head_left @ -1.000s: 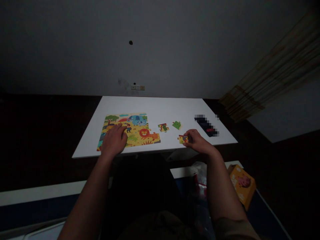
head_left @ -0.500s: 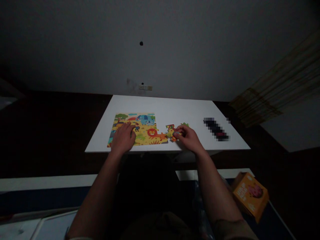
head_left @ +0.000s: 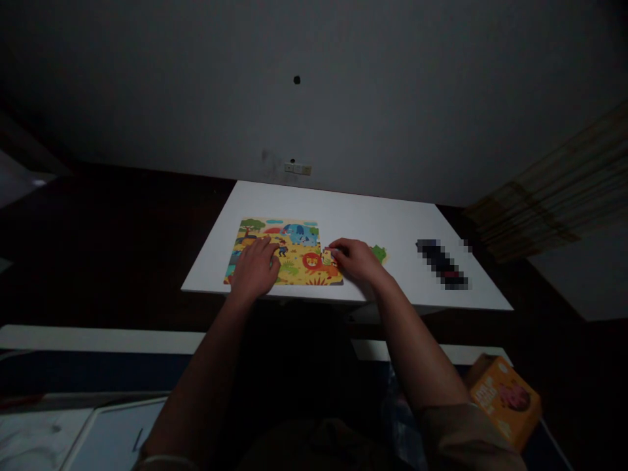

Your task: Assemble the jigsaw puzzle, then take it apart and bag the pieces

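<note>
The left hand (head_left: 256, 267) hides the lower left of the puzzle (head_left: 297, 254); the right hand (head_left: 357, 259) covers most of the small piece (head_left: 327, 256) it grips between thumb and fingers, and partly hides a green piece (head_left: 379, 253) behind it; whether the gripped piece is seated cannot be told; a dark object (head_left: 441, 265) near the table's right edge is blurred into blocks; the puzzle lies under the left hand's flat, ungripping palm, near the front left corner of the table (head_left: 343, 203); the gripped piece is at the right hand's fingertips, against the puzzle's right side.
</note>
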A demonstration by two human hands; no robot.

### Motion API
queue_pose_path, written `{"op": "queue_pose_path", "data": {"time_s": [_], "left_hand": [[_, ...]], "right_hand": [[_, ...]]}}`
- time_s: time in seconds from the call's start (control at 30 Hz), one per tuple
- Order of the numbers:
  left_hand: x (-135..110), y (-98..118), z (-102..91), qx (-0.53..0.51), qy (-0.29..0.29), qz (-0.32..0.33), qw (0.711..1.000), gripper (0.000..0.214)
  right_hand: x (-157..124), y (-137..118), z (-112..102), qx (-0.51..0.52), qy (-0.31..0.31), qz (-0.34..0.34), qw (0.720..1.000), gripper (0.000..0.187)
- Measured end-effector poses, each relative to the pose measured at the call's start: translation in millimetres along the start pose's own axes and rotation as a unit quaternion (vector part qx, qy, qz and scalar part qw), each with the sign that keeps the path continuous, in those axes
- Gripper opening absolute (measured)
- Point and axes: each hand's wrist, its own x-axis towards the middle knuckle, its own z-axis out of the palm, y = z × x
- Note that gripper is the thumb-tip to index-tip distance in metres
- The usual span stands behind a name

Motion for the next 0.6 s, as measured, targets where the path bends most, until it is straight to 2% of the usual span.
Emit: {"op": "queue_pose_path", "data": {"time_s": [0.23,0.47,0.53,0.6], "left_hand": [[0.2,-3.1,3.8,-0.011,0.001,-0.002,1.0,0.041],[0.0,-3.3,4.4,-0.011,0.007,0.001,1.0,0.04],[-0.4,-2.8,4.0,-0.01,0.007,0.002,1.0,0.04],[-0.6,-2.4,3.6,-0.011,0.009,0.002,1.0,0.04]], "right_hand": [[-0.8,14.9,10.7,0.082,0.056,0.036,0.994,0.046],[-2.5,28.4,29.6,0.169,0.102,0.079,0.977,0.04],[-3.0,32.5,34.8,0.164,0.122,0.08,0.975,0.035],[-2.8,36.1,38.7,0.127,0.113,0.059,0.984,0.033]]}}
